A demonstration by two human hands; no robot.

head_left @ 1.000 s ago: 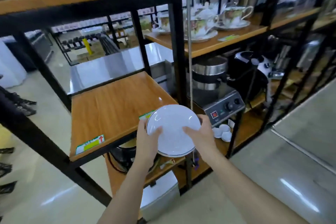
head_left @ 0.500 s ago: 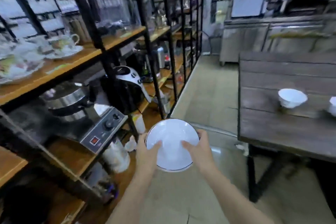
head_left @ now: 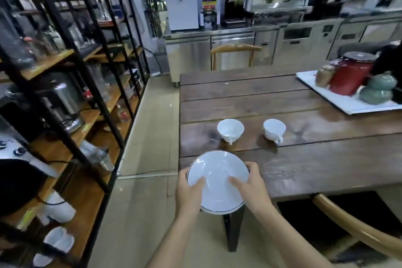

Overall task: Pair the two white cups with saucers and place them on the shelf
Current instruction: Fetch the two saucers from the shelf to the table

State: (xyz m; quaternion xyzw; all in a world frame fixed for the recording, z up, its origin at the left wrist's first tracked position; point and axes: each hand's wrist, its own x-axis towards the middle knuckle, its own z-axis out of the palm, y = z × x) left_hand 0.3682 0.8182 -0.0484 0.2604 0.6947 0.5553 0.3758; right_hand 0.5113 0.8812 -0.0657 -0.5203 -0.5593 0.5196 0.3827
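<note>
A white saucer (head_left: pixel 217 183) with a thin dark rim hangs over the near left corner of the dark wooden table (head_left: pixel 304 159). My left hand (head_left: pixel 189 191) grips its left edge and my right hand (head_left: pixel 250 187) grips its right edge, thumbs lying on top. It may be more than one saucer stacked; I cannot tell. Two white cups stand on the table just beyond: the left cup (head_left: pixel 230 130) and the right cup (head_left: pixel 274 130), both with handles turned toward me.
A black-framed shelf unit (head_left: pixel 87 98) with wooden boards and appliances runs along the left. A white tray (head_left: pixel 348 102) with a red canister and green jars sits at the table's far right. A wooden chair back (head_left: pixel 356 230) curves at lower right. Steel counters line the back wall.
My view has swung right, from the shelf to the table. Both hands kept hold of the saucer, which now hangs over the table's near corner with the two cups close ahead.
</note>
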